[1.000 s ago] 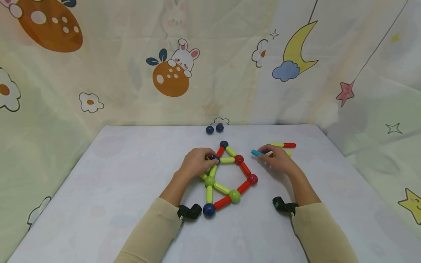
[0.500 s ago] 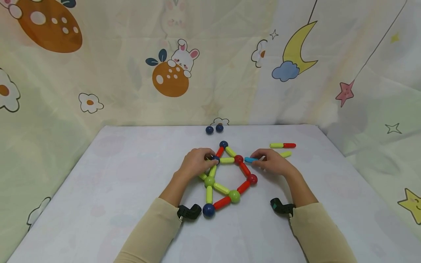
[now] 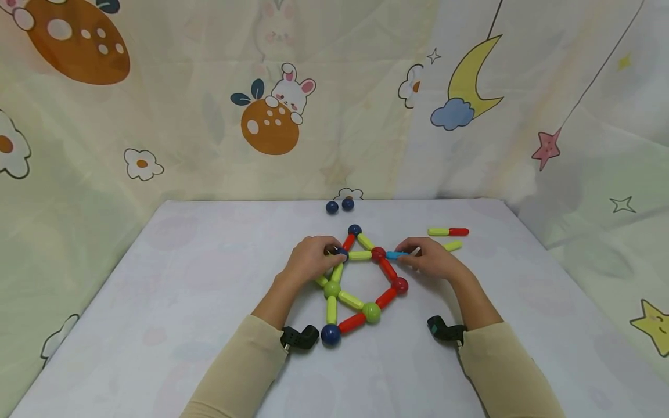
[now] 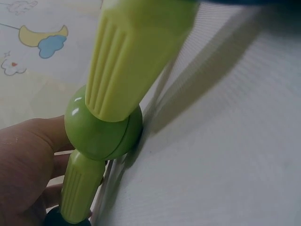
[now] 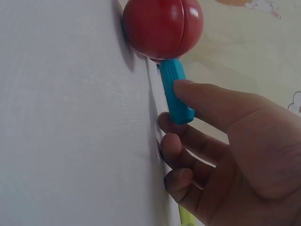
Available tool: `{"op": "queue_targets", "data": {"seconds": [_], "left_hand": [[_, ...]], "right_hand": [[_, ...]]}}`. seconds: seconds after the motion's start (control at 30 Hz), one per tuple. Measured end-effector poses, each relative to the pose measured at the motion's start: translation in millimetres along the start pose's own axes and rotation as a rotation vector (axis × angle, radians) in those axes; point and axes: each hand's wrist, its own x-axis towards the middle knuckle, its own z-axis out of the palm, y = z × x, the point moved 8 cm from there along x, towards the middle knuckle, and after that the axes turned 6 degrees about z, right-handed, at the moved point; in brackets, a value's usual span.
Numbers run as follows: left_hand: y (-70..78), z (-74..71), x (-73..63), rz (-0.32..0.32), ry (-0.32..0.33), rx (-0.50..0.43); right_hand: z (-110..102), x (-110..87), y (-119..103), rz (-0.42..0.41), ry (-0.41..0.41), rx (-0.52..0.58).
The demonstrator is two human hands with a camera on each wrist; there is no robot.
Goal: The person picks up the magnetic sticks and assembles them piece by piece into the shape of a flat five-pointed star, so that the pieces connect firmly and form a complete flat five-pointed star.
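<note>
A flat frame of coloured sticks and balls lies mid-table. My left hand (image 3: 312,258) grips the dark blue ball (image 3: 342,254) at its upper left, thumb and fingers around it. Near that hand, a green ball (image 4: 101,125) joins several yellow-green sticks (image 4: 136,61). My right hand (image 3: 430,256) pinches a light blue stick (image 5: 176,92) between thumb and fingers. The stick's far end meets a red ball (image 3: 378,254) on the frame's right side. Red sticks (image 3: 388,269) run from there to a second red ball (image 3: 399,285), then toward a green ball (image 3: 371,313).
Two loose dark blue balls (image 3: 331,207) sit at the table's back edge. Right of the frame lie a yellow-green and red stick pair (image 3: 448,231) and another yellow-green stick (image 3: 453,246), partly behind my right hand. A dark blue ball (image 3: 330,335) forms the frame's near corner.
My right hand has moved left and slightly nearer with the light blue stick, bringing its end to the red ball. My left hand has stayed on the dark blue ball.
</note>
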Motion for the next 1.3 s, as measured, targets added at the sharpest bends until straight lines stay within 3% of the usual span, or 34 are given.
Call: {"op": "queue_targets", "data": {"seconds": [0.17, 0.8, 1.1, 1.3], "left_hand": [[-1.4, 1.3, 0.3, 0.001, -0.001, -0.001], [-1.0, 0.8, 1.0, 0.020, 0.001, 0.003], [-1.2, 0.9, 0.8, 0.024, 0.006, -0.005], [-2.6, 1.4, 1.5, 0.019, 0.006, -0.003]], "right_hand": [[-6.5, -3.8, 2.4, -0.006, 0.009, -0.013], [-55.1, -22.7, 29.9, 0.027, 0.182, 0.018], [-71.9, -32.5, 57.7, 0.124, 0.236, 0.017], [-73.6, -31.0, 75.1, 0.185, 0.247, -0.082]]}}
